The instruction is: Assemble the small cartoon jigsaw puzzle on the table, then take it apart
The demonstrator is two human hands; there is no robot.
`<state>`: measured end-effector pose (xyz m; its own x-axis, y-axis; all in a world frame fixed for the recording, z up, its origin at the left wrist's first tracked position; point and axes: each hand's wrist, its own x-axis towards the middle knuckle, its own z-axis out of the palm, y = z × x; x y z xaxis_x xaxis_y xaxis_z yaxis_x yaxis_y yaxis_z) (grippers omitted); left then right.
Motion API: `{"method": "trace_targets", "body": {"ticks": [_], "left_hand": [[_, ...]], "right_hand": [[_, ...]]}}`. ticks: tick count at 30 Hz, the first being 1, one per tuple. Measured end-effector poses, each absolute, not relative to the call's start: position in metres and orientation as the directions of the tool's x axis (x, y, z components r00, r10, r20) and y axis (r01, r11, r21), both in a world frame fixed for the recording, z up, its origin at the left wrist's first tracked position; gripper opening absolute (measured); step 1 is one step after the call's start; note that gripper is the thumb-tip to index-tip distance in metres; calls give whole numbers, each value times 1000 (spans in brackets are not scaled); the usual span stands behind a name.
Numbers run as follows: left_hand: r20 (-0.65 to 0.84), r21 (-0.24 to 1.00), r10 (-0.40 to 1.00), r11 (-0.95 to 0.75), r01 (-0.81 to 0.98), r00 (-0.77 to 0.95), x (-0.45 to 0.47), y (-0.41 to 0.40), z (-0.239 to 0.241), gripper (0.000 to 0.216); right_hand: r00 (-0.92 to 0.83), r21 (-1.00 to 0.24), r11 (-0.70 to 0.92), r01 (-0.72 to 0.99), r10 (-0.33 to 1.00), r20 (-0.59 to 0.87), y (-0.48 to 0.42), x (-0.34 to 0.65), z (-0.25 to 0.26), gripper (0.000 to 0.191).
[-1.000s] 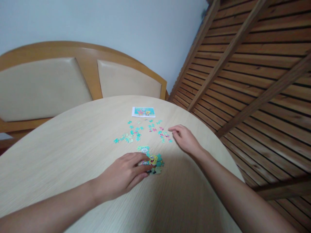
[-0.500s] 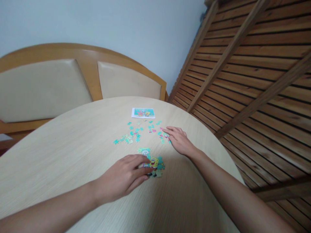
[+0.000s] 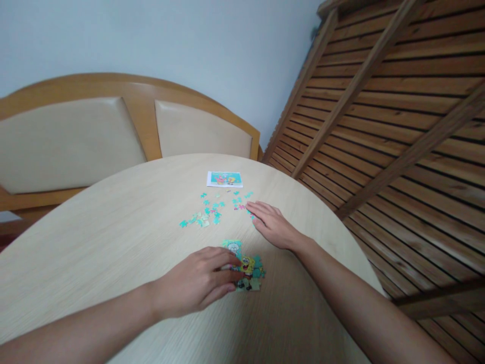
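A partly joined jigsaw puzzle (image 3: 248,268) lies flat near me, showing a yellow square cartoon figure and a pale-headed one. My left hand (image 3: 204,275) rests with outstretched fingers on its left side, hiding part of it. Farther off, my right hand (image 3: 271,222) lies low over the loose pieces on the right, fingers stretched forward and palm down. Its fingertips are beside a pink puzzle piece (image 3: 241,207), and the hand covers other pieces. Whether it touches or holds one beneath is hidden. Several loose turquoise pieces (image 3: 216,220) are scattered to the left.
Behind the pieces lies a picture card (image 3: 226,179) with the cartoon figures. All this is on a round wooden table (image 3: 125,227). A padded bench back (image 3: 204,129) stands beyond it, and a slatted wooden panel (image 3: 364,101) rises on the right.
My right hand has moved slightly left and flattened over the pink pieces, covering several. The joined puzzle has shifted a little toward me and rightward, with my left hand still on it.
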<state>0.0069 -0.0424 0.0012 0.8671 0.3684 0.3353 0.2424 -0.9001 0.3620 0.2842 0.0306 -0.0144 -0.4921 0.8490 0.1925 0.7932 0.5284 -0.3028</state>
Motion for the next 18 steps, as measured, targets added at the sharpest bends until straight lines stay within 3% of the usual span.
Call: {"method": "trace_targets", "body": {"ticks": [9, 18], "left_hand": [[312, 370, 369, -896, 246, 875, 8, -42, 3, 28], [323, 333, 335, -916, 226, 885, 6, -41, 1, 29]], "right_hand": [[-596, -293, 611, 736, 789, 150, 27, 270, -7, 52], [-491, -246, 520, 818, 854, 173, 36, 255, -10, 62]]}}
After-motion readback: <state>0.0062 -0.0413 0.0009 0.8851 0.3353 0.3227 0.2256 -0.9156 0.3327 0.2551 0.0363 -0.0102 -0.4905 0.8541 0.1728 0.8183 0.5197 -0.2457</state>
